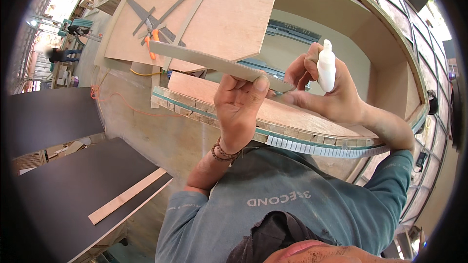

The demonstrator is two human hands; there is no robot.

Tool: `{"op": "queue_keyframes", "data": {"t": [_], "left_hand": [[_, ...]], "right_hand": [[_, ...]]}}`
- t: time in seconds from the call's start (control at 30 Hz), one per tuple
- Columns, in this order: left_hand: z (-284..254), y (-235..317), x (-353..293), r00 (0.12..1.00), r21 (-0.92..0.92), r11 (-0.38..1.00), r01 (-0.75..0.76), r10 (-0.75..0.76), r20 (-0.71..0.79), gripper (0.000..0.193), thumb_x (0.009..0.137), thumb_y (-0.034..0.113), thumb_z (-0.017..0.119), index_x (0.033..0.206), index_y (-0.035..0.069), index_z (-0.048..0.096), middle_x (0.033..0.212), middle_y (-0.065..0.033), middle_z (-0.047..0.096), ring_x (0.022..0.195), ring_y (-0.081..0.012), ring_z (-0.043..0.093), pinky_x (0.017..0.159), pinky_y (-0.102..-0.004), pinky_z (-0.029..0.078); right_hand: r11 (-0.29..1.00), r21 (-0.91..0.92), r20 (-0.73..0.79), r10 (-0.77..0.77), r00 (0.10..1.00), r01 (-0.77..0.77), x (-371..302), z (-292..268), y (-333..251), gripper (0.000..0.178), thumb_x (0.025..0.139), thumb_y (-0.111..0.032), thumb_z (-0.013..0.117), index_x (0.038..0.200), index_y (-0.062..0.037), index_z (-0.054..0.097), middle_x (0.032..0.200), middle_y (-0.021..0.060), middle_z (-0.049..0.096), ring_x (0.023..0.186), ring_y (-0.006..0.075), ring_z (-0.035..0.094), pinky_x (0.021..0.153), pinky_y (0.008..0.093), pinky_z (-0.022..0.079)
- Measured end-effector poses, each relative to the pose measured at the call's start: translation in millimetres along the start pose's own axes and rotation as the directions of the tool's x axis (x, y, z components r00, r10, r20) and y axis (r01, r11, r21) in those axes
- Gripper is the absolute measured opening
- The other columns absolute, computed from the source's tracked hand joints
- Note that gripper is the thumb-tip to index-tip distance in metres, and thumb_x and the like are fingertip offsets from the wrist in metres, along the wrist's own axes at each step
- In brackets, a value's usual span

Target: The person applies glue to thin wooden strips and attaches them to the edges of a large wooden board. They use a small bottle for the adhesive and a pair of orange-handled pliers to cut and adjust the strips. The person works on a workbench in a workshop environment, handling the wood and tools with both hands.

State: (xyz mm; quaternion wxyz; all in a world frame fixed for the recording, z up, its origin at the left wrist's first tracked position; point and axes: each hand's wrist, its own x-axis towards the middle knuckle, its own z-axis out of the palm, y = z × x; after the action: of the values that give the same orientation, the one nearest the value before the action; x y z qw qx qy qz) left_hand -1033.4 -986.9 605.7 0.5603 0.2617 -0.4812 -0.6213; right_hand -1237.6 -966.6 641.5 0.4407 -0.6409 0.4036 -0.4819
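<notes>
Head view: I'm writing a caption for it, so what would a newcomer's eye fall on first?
Probably the white bottle in the right hand, right of centre. Next comes the long grey strip pinched in the left hand, slanting above the curved wooden edge. Orange-handled pliers also stand out on the pale board at upper left.

Bottle point(326, 72) looks smooth white plastic from here, strip point(204, 62) matt grey. Panel point(234, 14) is smooth matt wood; pliers point(149, 28), metal with orange plastic handles point(155, 34).
</notes>
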Motion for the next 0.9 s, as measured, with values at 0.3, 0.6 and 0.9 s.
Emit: {"op": "queue_keyframes", "data": {"t": [0.3,0.6,0.9], "left_hand": [[8,8,30,0.969,0.081,0.991,0.105,-0.12,0.215,0.017,0.1,0.003,0.065,0.116,-0.003,0.062,0.102,-0.0082,0.07,0.091,-0.0138,0.068,0.081,-0.0279,0.056],[2,1,122,0.724,0.674,0.573,-0.466,-0.191,0.663,0.033,0.091,0.024,0.078,0.114,0.002,0.069,0.117,-0.0113,0.069,0.113,-0.0261,0.065,0.099,-0.0408,0.052],[-29,-38,211,0.215,0.246,0.038,-0.969,-0.37,0.904,0.047,0.09,0.054,0.068,0.092,0.008,0.077,0.113,-0.0113,0.07,0.133,-0.0305,0.054,0.124,-0.0493,0.026]], "right_hand": [[0.982,0.166,-0.073,0.099,0.992,-0.086,1,-19,-2,0.042,0.085,-0.002,0.081,0.094,-0.0117,0.041,0.095,0.0085,0.07,0.091,0.0123,0.068,0.077,0.0261,0.056],[0.939,0.292,-0.348,0.281,0.894,-0.182,-8,-62,-3,0.04,0.086,-0.003,0.08,0.09,-0.0133,0.041,0.096,0.0094,0.069,0.086,0.013,0.065,0.075,0.0287,0.054],[0.918,0.306,-0.529,0.383,0.757,-0.251,-41,-104,19,0.038,0.086,-0.008,0.079,0.094,-0.017,0.043,0.099,0.0056,0.065,0.095,0.016,0.063,0.079,0.0337,0.05]]}}
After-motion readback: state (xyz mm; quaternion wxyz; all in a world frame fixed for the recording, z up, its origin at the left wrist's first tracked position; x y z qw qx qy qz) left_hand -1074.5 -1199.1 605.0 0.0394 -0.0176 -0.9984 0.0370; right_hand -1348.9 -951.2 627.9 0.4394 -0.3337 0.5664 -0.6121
